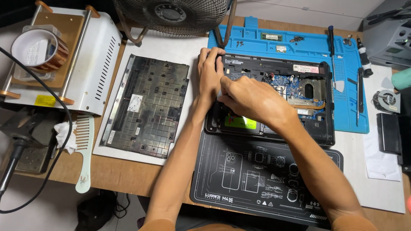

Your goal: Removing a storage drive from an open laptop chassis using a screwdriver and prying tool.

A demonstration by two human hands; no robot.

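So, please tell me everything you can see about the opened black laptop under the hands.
The opened black laptop lies flat, underside up, partly on the blue silicone work mat and partly on the black printed mat. Its bottom cover is off, which shows a blue circuit board, a copper heat pipe, a round fan opening and a drive with a bright green label. The left hand grips its upper left corner; the right hand presses on its left part.

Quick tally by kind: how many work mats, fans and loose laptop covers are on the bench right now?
Work mats: 2, the blue mat and the black mat
Fans: 2, the desk fan and the small cooling fan
Loose laptop covers: 1, the bottom panel
Total: 5
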